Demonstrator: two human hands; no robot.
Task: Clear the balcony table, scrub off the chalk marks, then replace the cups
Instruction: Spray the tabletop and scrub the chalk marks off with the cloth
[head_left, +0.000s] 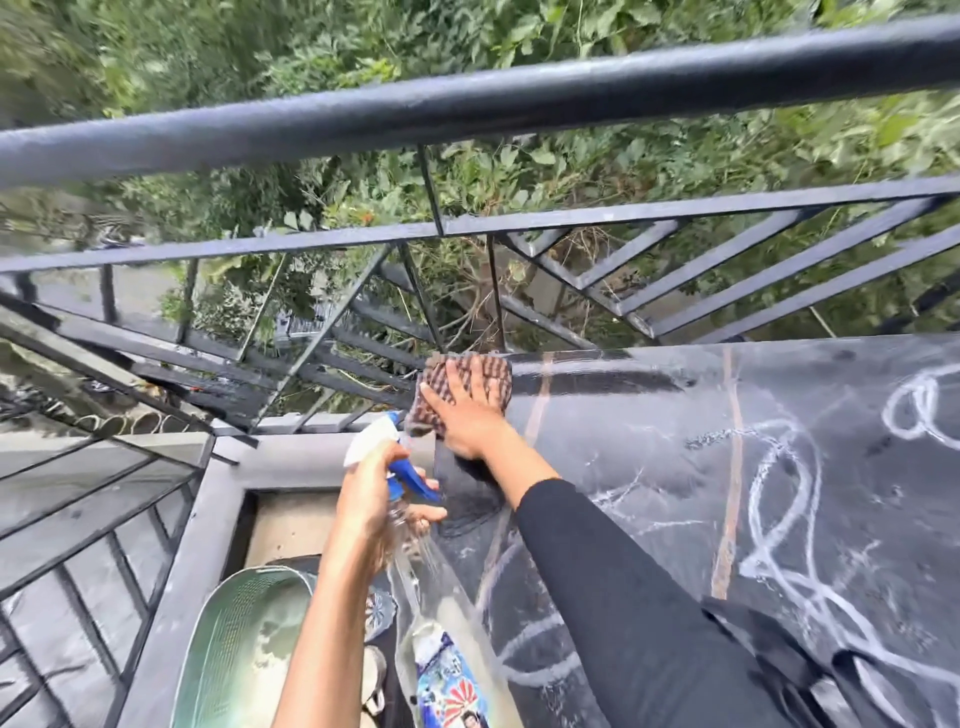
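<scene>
**Figure: scrubbing stage, head view.** My right grip (467, 410), fingers spread flat, presses a checked cloth (491, 370) onto the far left corner of the desk (649, 457). The flat palm spreads pressure over the cloth for wiping. Around this grip the black surface looks wet and free of chalk.

To its right and nearer me, white chalk marks (763, 566) loop across the desk, so I judge that most of the scrubbing lies ahead.

My left grip (371, 493), just below and left of the right one, is curled round the neck of a spray bottle (447, 675). Its fingers sit at the blue trigger and the nozzle is turned toward the cloth, ready to wet the next patch.

Below the left grip, off the desk, sits a metal basin (244, 649). Beside it is a glassy object (382, 608), possibly a cup but too hidden to tell. No cups stand on the visible desk.
</scene>
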